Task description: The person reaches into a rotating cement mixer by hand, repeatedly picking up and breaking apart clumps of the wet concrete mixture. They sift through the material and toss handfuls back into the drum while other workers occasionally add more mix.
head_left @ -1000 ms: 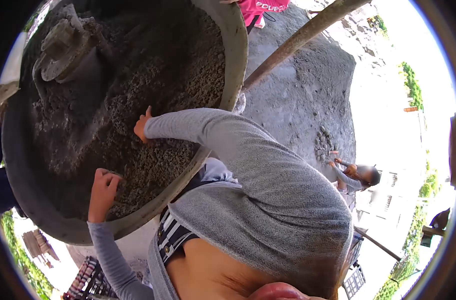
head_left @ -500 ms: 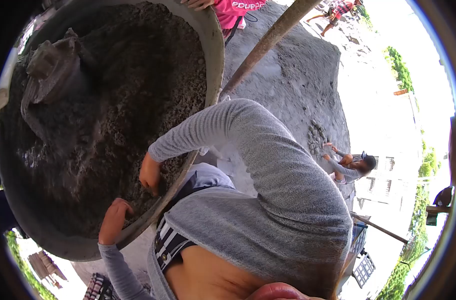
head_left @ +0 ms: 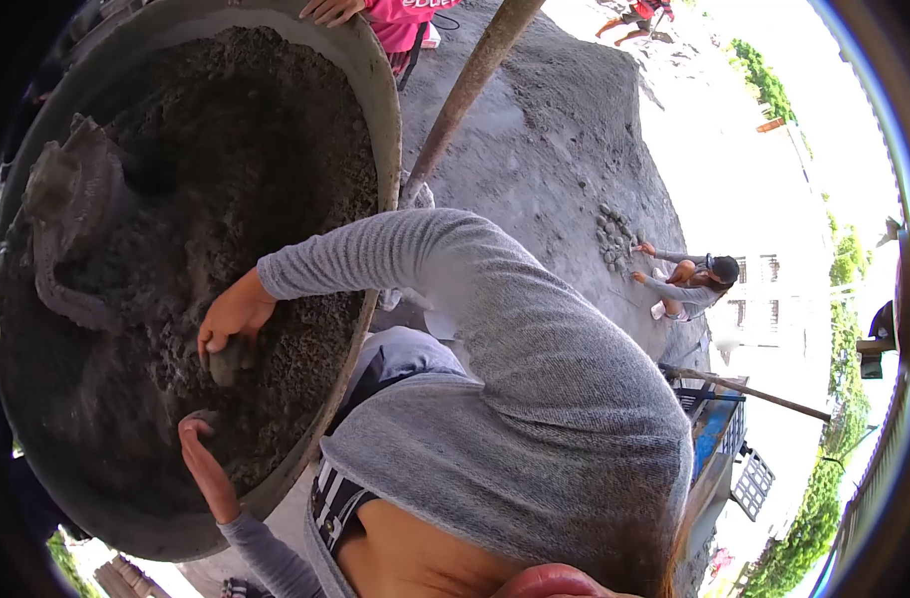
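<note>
**Two bare hands at work inside a round, grey-crusted tub**

The wide tub (head_left: 385,130) holds dark, crumbly grey mix (head_left: 296,140). Inside it, the right hand (head_left: 236,314) has its fingers curled around a roundish grey lump (head_left: 226,365), perhaps a stone or clod. Nearer the tub's wall, the left hand (head_left: 206,463) is slightly bent; whether it holds anything, I cannot tell. A mix-caked fixture (head_left: 71,184) rises inside the tub, and a pink-clad person's hand (head_left: 332,10) rests on its rim.
</note>
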Available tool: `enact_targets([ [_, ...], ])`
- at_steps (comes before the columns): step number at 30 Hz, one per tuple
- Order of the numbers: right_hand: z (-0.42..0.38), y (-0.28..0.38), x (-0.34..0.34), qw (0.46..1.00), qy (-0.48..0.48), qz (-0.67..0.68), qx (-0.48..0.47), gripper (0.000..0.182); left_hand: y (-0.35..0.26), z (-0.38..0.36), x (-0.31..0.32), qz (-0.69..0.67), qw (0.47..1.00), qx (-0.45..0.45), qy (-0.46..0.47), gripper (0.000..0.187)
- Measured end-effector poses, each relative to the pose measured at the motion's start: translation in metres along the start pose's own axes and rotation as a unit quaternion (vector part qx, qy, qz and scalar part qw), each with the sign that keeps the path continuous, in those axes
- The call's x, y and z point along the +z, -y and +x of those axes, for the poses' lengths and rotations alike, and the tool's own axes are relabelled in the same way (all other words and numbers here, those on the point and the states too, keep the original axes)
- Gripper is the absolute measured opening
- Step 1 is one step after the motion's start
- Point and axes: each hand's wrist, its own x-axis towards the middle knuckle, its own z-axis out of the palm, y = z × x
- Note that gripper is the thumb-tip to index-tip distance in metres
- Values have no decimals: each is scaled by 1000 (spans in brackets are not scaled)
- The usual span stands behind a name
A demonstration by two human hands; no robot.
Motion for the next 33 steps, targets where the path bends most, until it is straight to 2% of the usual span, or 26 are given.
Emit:
enact_targets([
  [1,-2,3,-4,988,-52,140,-33,39,3,2,1,-13,999,12,-37,20],
  [2,-7,1,-5,988,-55,140,-33,39,3,2,1,-14,999,13,-34,20],
  [3,-11,-7,-6,997,-8,-19,-75,40,-1,-1,3,12,999,15,41,20],
  [4,-10,-16,-7,976,42,-177,-117,40,-4,-3,1,40,993,15,113,20],
  [5,-2,-32,9,956,103,-261,-81,45,8,-4,0,33,963,-25,265,22],
  [6,6,-50,24,922,168,-344,-55,50,19,-10,7,87,927,35,362,23],
  [7,-5,-42,55,893,219,-384,79,54,22,-17,8,143,877,89,449,25],
  [8,3,-44,57,902,188,-361,145,58,25,-17,6,138,887,43,438,25],
  [9,9,-43,51,913,211,-326,125,57,23,-12,5,131,898,-6,420,26],
  [10,10,-39,47,937,155,-296,103,54,18,-7,5,86,934,-11,345,25],
  [11,10,-34,45,956,102,-265,79,51,13,-1,3,46,964,-10,263,25],
  [12,10,-27,44,947,137,-285,61,51,10,4,3,35,984,29,171,24],
  [14,4,-13,35,991,-13,-54,123,49,0,13,3,27,996,82,16,25],
  [15,2,-8,32,981,-93,65,160,47,-18,15,3,6,998,67,-4,24],
  [17,5,-15,22,955,-13,261,144,47,-37,24,7,91,987,129,-11,14],
  [18,9,-17,20,958,7,246,148,47,-45,27,10,101,986,134,12,13],
  [20,11,-12,26,970,52,231,57,46,-56,34,17,171,964,195,61,15],
  [22,5,4,37,976,73,205,-3,45,-65,26,24,195,960,191,67,19],
  [24,-1,13,46,896,6,442,41,42,-71,19,30,212,955,186,94,23],
  [25,-8,23,49,907,-25,419,39,34,-72,15,33,217,957,176,78,23],
  [26,-11,26,52,911,-9,409,49,34,-70,12,35,208,953,208,65,25],
  [27,-14,27,55,947,-122,296,26,33,-69,8,36,200,949,239,50,27],
  [29,-15,22,47,947,-176,270,-6,32,-74,-5,37,189,954,231,0,29],
  [30,-11,19,41,924,-124,363,0,32,-76,-12,34,172,956,237,-30,31],
  [32,-16,42,53,926,-96,364,15,33,-75,-24,27,164,962,206,-72,33],
  [33,-19,48,55,924,-112,366,3,33,-72,-31,22,136,968,190,-90,33],
])
